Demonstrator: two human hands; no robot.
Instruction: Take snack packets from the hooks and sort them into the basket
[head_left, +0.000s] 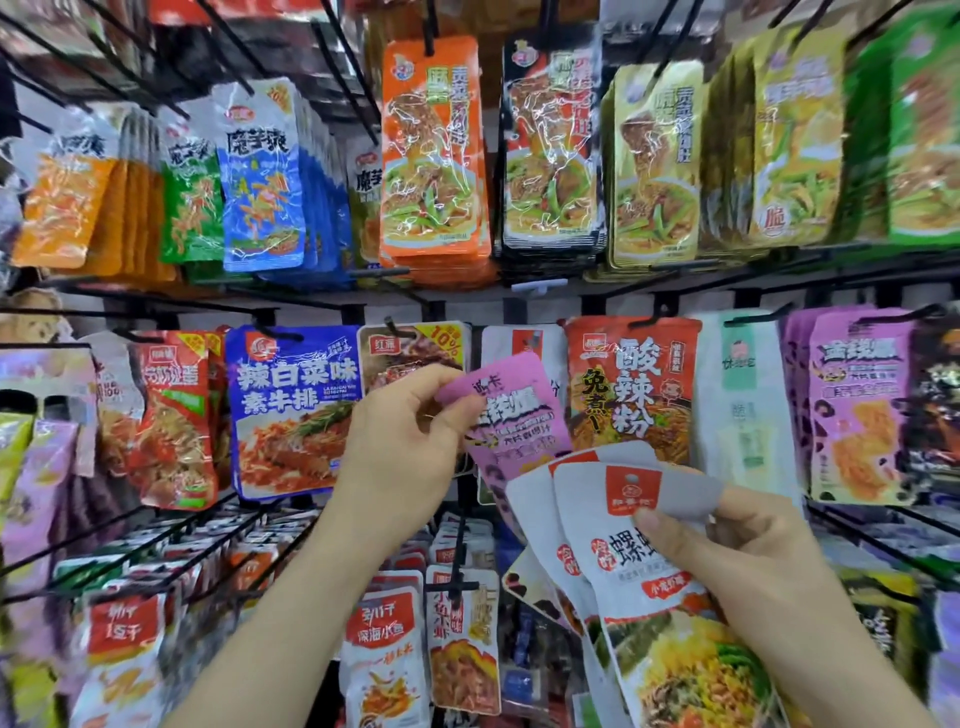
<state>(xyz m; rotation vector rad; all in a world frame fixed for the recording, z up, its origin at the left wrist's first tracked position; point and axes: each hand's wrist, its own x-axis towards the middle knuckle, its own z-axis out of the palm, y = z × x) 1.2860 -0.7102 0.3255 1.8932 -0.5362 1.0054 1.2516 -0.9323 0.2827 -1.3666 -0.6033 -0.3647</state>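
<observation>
Grey packets (623, 577) were gripped, fanned out, by the right hand (753, 566), just below the purple packet (519, 415). That one was pinched at its top corner by the left hand (410, 441). Behind it, the hooks (658, 322) were pretty loaded with hanging packets.

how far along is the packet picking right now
Done: the right hand holds at least two grey packets, already off the hooks. In hand: the left hand pinches a purple packet by its top, tilted and seemingly free. Left: no basket is in view, so sorting is unconfirmed, and the hooks carry many more packets.
</observation>
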